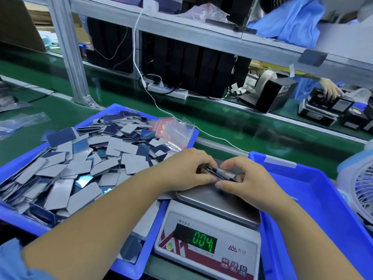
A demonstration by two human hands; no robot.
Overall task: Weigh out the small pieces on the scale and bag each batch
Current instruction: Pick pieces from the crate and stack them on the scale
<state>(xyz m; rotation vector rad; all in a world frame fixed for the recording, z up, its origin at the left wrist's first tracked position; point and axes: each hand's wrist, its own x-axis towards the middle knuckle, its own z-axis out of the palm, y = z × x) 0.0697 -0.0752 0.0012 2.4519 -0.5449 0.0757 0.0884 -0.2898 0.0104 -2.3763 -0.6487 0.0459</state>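
Both hands, left (186,168) and right (245,181), pinching one small stack of pieces (219,173) between curled fingers, just above steel pan of scale (210,225). Display (202,242) reading 004. Left: blue tray (141,257) heaped with grey and blue pieces, small bags (171,131) at far corner. Right: second blue tray (314,199).

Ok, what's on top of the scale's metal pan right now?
Over the scale pan, both hands, left hand and right hand, grip a small stack of pieces. Whether the stack touches the pan is hidden by the fingers.
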